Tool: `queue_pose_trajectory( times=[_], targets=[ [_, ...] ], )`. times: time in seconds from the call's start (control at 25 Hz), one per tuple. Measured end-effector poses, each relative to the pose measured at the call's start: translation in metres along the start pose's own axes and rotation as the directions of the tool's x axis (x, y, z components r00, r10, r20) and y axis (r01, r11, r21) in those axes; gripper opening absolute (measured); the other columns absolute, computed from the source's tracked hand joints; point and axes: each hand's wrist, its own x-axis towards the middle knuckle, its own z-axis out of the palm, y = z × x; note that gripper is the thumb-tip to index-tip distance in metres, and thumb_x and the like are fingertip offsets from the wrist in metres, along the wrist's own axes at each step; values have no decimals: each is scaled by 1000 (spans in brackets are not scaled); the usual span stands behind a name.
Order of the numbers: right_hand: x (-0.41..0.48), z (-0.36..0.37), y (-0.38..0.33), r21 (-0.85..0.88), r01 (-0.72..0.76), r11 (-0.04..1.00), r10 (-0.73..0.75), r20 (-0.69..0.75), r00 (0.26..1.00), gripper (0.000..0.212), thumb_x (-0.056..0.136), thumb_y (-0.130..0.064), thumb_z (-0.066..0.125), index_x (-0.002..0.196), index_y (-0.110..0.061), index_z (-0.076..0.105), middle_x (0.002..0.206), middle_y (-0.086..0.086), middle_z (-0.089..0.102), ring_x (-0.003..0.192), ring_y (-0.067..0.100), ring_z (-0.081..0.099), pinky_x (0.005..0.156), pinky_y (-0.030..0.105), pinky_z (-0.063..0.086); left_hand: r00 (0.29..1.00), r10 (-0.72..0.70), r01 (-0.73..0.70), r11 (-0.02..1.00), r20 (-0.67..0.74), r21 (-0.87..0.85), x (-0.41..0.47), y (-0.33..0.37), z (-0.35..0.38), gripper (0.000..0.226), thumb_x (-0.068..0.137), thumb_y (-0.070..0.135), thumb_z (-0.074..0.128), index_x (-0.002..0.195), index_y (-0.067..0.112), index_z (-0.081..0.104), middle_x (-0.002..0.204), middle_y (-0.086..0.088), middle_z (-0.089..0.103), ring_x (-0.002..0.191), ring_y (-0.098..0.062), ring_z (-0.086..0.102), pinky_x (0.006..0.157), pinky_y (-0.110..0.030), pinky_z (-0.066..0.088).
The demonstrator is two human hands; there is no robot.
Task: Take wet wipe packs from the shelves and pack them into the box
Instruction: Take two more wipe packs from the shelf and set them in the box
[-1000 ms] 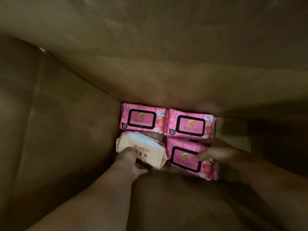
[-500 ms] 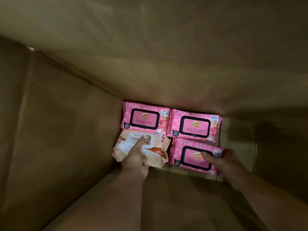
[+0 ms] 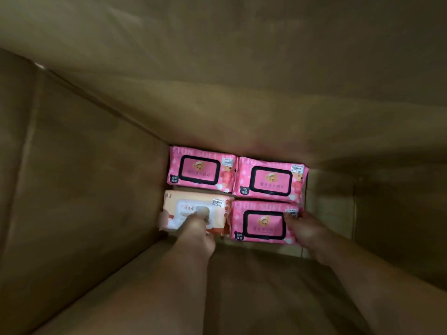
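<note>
Head view: orange pack (image 3: pixel 187 201), 7 o'clock, is pressed by the flat left hand (image 3: pixel 197 232); near pink pack (image 3: pixel 263 224), 5 o'clock, is touched by right hand (image 3: pixel 306 229), grip indiscernible.

The left hand (image 3: pixel 196 228) hides the lower middle of the orange pack (image 3: pixel 217 201), and its fingers are motion-blurred, so whether they press or pinch cannot be told. A pale smear at that pack's left end is too blurred to identify. The right hand (image 3: pixel 306 229) covers the right end of the near pink pack (image 3: pixel 262 224), and its fingers are lost in dim light. Both forearms run off the bottom edge of the frame. The box (image 3: pixel 72 189) has its rim outside every edge, and shadow swallows its floor at centre right. The price stickers and small print on all packs are unreadable.
</note>
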Motion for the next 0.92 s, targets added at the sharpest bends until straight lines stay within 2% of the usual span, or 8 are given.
queue_pose_trajectory(
  times=[0.12,0.24,0.36,0.48,0.56,0.68,0.76,0.92],
  targets=[
    [-9,3,-1,-35,10,999,-8,73,997,12,105,-22,50,108,-20,62,91,2,67,73,15,57,62,26,44,998,44,-43,999,35,-14,-1,-2,-3,2,100,10,60,98,10,59,93,-12,70,81,-25,68,75,-39,57],
    [2,3,3,-314,57,948,-70,-31,997,25,101,-34,54,114,-17,67,99,8,70,76,21,61,66,27,48,998,62,-56,914,-1,402,2,7,4,35,103,39,53,122,9,58,105,-6,66,100,-27,67,87,-43,57],
    [-15,4,-4,-483,79,872,-103,-22,994,44,95,-51,51,118,-19,67,115,8,70,100,27,65,88,33,52,990,126,-107,448,56,888,-21,19,-3,41,106,46,36,130,17,51,121,-11,53,114,-30,53,108,-42,43],
    [-57,3,-20,-320,117,940,-136,-38,990,51,87,-61,51,123,-25,62,120,1,70,105,23,67,95,39,54,948,186,-288,167,257,943,-53,30,-15,41,104,41,41,126,9,56,124,-11,57,113,-31,54,99,-36,44],
    [-90,2,-36,-84,114,990,-120,-74,990,30,98,-46,53,115,-21,60,120,4,69,105,23,67,87,33,55,936,196,-333,217,293,918,-83,35,-21,51,102,47,44,140,14,51,130,-8,52,120,-28,52,97,-34,39],
    [-148,-4,-58,-3,147,989,-146,-113,983,17,105,-30,49,116,-26,61,113,-1,67,101,18,63,78,25,46,910,202,-412,319,363,854,-136,41,-26,59,100,49,48,153,25,41,153,-3,39,137,-26,45,112,-34,32],
    [-188,-10,-69,41,169,985,-163,-130,978,14,104,-32,48,106,-30,62,108,-5,69,99,14,63,87,27,47,880,202,-475,332,430,815,-179,45,-30,59,101,47,49,155,28,38,159,0,38,142,-22,40,114,-32,28],
    [-266,-23,-94,7,207,978,-204,-145,968,33,101,-36,47,129,-24,61,131,-2,62,124,18,55,107,34,39,841,225,-542,331,493,773,-266,58,-43,68,97,52,54,156,26,35,152,2,46,140,-20,43,114,-33,30]
  ],
)
